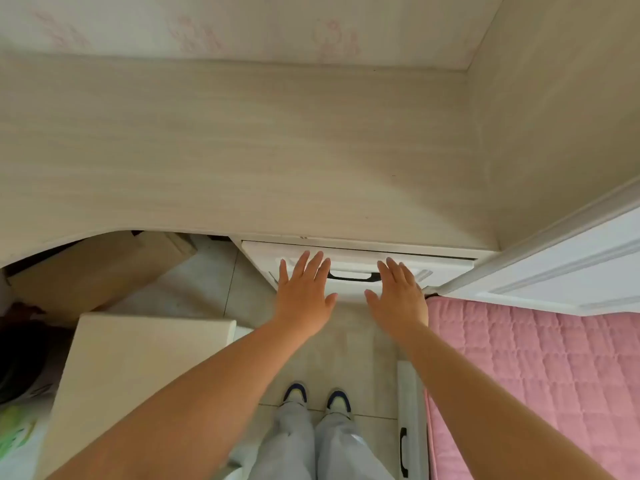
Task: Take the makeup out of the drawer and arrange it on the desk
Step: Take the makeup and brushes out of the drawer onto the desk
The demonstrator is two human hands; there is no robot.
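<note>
Both my grips—left hand [304,292], right hand [398,296]—spread flat, holding nothing, flanking the drawer [349,261] handle [353,277], drawer unopened.

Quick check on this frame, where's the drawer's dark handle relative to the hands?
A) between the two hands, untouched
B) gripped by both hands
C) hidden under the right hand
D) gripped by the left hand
A: the dark handle shows in the gap between the left hand and the right hand, both with straight fingers over the drawer front.

Two hands [304,292], one drawer [349,268], two shoes [296,393]
</note>
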